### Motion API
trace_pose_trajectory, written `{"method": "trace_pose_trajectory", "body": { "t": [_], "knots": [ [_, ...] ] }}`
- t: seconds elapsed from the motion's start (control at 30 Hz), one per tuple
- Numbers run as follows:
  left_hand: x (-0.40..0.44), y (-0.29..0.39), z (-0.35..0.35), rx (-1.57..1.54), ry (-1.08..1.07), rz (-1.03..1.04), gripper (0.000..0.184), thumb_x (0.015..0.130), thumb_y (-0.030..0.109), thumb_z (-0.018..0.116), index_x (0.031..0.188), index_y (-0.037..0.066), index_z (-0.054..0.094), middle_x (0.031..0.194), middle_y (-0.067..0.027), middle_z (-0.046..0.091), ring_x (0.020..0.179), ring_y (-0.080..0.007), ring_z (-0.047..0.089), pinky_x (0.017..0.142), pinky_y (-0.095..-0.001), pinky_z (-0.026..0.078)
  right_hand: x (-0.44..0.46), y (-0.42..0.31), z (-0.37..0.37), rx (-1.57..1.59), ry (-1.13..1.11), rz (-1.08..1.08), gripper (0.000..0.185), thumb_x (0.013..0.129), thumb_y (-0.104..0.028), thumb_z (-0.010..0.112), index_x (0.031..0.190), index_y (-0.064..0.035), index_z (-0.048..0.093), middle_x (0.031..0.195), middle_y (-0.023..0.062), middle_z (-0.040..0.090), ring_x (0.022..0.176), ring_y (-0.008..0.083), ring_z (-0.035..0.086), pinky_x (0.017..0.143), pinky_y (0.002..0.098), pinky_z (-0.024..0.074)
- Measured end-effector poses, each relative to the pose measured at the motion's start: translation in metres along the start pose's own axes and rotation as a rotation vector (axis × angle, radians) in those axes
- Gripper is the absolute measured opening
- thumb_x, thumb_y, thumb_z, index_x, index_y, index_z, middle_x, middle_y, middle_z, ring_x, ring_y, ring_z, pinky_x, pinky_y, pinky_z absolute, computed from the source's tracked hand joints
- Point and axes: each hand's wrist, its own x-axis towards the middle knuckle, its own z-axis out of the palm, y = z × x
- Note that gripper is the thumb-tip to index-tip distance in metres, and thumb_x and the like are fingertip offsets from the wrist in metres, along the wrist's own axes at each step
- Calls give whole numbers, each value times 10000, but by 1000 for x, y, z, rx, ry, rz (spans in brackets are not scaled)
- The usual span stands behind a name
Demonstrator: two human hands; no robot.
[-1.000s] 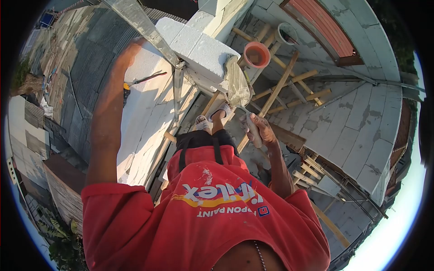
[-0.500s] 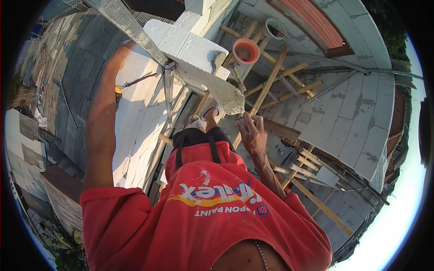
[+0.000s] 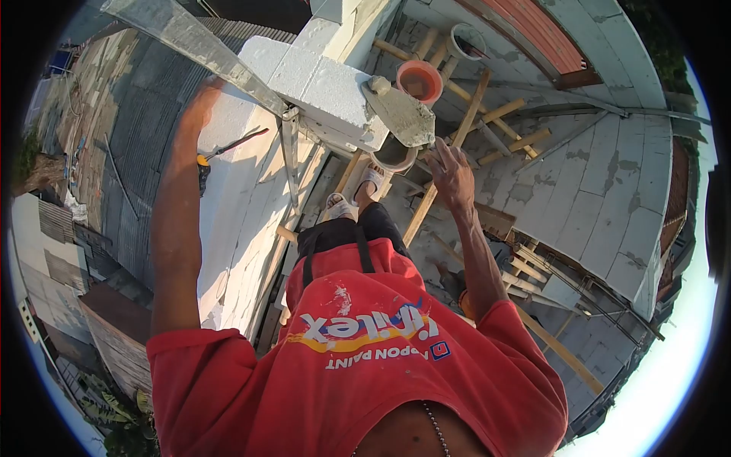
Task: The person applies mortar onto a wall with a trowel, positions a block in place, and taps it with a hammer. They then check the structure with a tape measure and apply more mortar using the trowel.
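Slanted trowel (image 3: 405, 116), blade pointing up-left, toward block (image 3: 324, 84)

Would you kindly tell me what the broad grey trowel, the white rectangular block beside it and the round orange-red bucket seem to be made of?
Broad grey trowel: probably metal, judging by its thin flat blade, dulled by mortar-like smears. White rectangular block: likely aerated concrete, matt and grainy-looking. Round orange-red bucket: apparently smooth plastic, given its even colour.
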Motion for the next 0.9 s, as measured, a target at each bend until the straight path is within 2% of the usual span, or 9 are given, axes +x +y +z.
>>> {"method": "trace_pose_trajectory", "body": {
  "t": [0.17, 0.2, 0.3, 0.33, 0.43, 0.47, 0.6, 0.73, 0.9],
  "knots": [
    [-37, 32, 19, 94, 98, 55, 1132, 785, 777, 684, 1533, -24, 401, 1604, -214, 345, 1481, -327, 323, 1194, -444, 278, 45, 32, -11, -174, 110, -235, 445, 909, -203, 714, 1331, -111, 612, 1093, 86, 656, 1027, 295, 592, 917, 427, 453],
    [-42, 31, 21, 90, 148, 63, 1095, 787, 778, 673, 1531, 14, 425, 1567, -229, 413, 1484, -347, 342, 1208, -446, 267, 54, 43, -8, -190, 158, -299, 478, 863, -159, 740, 1324, -143, 619, 1122, 52, 637, 1027, 271, 569, 907, 418, 432],
    [-50, 45, 18, 10, -20, -127, 1040, 812, 766, 658, 1501, 10, 472, 1583, -235, 388, 1497, -328, 326, 1213, -453, 260, 87, 50, -17, -159, 166, -480, 555, 795, -107, 770, 1327, -158, 618, 1117, 33, 619, 1039, 271, 564, 901, 428, 434],
    [-52, 46, 21, 19, 29, -99, 945, 836, 747, 657, 1424, 12, 569, 1457, -216, 536, 1366, -287, 493, 1129, -421, 376, 96, 53, -20, -191, 139, -533, 564, 771, -152, 796, 1312, -193, 640, 1128, -2, 594, 1017, 243, 568, 856, 411, 444],
    [-68, 72, 25, 51, 12, -202, 839, 862, 725, 655, 1349, 42, 635, 1217, -140, 669, 1101, -207, 626, 951, -358, 487, 108, 44, -30, -90, 47, -662, 565, 759, -147, 793, 1302, -196, 647, 1117, 5, 602, 991, 239, 578, 818, 405, 461],
    [-65, 62, 24, 28, 48, -142, 750, 898, 682, 652, 1264, 27, 672, 1015, -77, 680, 895, -141, 622, 801, -298, 504, 107, 37, -35, -39, -15, -646, 578, 730, -136, 810, 1284, -196, 654, 1102, 19, 611, 966, 250, 589, 802, 406, 479],
    [-70, 51, 24, -74, 105, -132, 712, 945, 601, 648, 1221, -55, 657, 1004, -100, 681, 895, -139, 638, 792, -279, 517, 94, 51, -32, 178, -188, -489, 613, 687, -83, 828, 1272, -144, 653, 1105, 50, 611, 981, 277, 596, 843, 416, 488],
    [-82, 68, 34, -119, 95, -191, 698, 938, 594, 659, 1248, -31, 648, 1031, -99, 688, 918, -143, 649, 808, -278, 526, 114, 80, -29, 213, -239, -277, 567, 738, -41, 780, 1281, -120, 639, 1145, 82, 598, 1034, 291, 578, 898, 430, 459],
    [-82, 57, 23, -141, 128, -254, 602, 977, 515, 650, 1268, -11, 644, 1088, -74, 683, 980, -125, 633, 884, -276, 503, 188, 102, -2, 76, -279, -328, 468, 836, -174, 755, 1288, -125, 641, 1095, 69, 634, 1026, 283, 575, 923, 437, 426]
  ]
}}
